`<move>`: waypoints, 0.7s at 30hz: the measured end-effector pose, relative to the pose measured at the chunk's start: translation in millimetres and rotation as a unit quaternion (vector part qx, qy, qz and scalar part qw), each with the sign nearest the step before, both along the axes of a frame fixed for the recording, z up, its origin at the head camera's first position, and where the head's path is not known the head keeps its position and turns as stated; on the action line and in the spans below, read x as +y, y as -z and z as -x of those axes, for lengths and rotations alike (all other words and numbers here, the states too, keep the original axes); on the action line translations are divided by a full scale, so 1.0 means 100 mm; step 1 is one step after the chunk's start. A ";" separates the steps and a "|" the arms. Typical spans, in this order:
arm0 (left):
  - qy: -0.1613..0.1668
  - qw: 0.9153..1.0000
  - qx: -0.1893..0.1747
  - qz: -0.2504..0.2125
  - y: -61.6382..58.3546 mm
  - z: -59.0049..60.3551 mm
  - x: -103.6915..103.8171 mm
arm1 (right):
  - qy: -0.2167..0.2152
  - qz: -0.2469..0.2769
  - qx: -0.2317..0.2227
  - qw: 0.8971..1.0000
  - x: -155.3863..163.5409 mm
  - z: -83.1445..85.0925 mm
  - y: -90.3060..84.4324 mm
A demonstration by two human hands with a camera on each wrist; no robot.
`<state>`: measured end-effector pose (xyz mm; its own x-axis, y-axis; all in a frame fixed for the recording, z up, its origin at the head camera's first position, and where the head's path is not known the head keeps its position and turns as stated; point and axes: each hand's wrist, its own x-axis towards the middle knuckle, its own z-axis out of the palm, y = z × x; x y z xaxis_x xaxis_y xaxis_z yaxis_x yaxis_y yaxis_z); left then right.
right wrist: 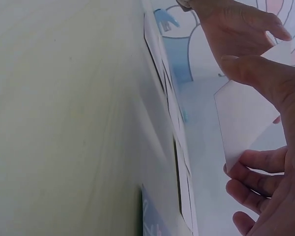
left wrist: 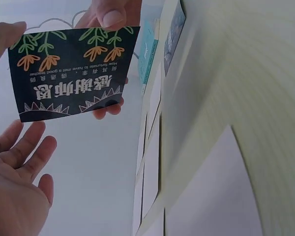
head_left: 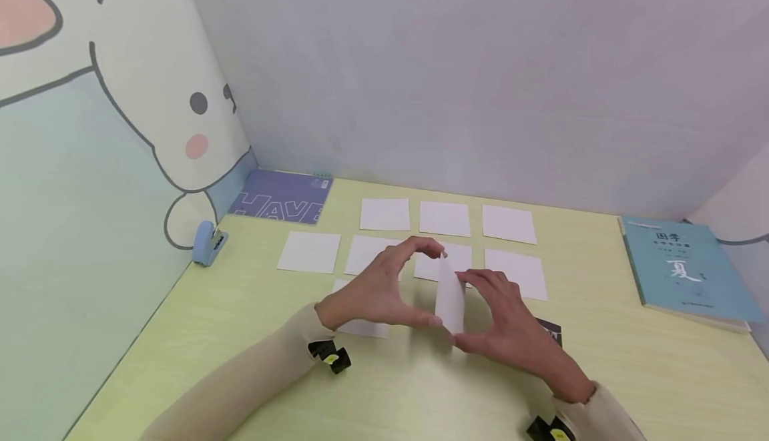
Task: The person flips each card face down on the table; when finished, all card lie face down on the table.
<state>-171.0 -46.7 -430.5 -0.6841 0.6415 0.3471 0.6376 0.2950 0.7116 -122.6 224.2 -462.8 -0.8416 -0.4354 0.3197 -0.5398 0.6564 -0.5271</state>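
Note:
Both hands hold a card (head_left: 450, 297) up above the table, tilted on edge. Its one side is plain white; the other, in the left wrist view, is dark with orange flowers, green stems and white Chinese writing. At one end, my left hand (head_left: 372, 294) grips it by its edges between thumb and fingertips. My right hand (head_left: 510, 324) pinches the opposite end, thumb (left wrist: 113, 18) over the printed face. Several blank white cards (head_left: 384, 214) lie in rows beyond the hands, some partly hidden by the left hand. A dark printed piece (head_left: 551, 331) shows from behind the right hand.
A purple spiral notebook (head_left: 282, 197) lies at the back left corner, with a blue stapler (head_left: 207, 244) by the left wall. On the right rests a blue book (head_left: 685, 271). Walls enclose the table (head_left: 384, 394) at the back and both sides.

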 end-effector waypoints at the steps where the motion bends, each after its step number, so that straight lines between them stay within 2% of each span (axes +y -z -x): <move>1: -0.002 1.000 0.002 0.013 0.00 -0.01 -0.02 | 0.000 -0.004 0.002 1.000 0.01 0.00 0.01; 4: -0.010 0.998 0.003 0.063 0.00 -0.03 -0.08 | 0.006 -0.020 0.005 1.000 0.03 -0.02 0.02; 7: -0.019 0.992 0.003 0.125 0.04 -0.05 -0.14 | 0.014 -0.044 0.004 0.999 0.06 -0.03 0.03; 13: -0.034 0.967 0.019 0.251 0.17 -0.08 -0.17 | 0.021 -0.089 -0.025 0.995 0.09 -0.02 0.08; 17: -0.042 0.954 0.027 0.297 0.20 -0.10 -0.16 | 0.019 -0.109 -0.021 0.994 0.07 -0.02 0.13; 21: -0.045 0.945 0.028 0.324 0.24 -0.10 -0.14 | 0.022 -0.129 -0.014 0.991 0.06 -0.01 0.15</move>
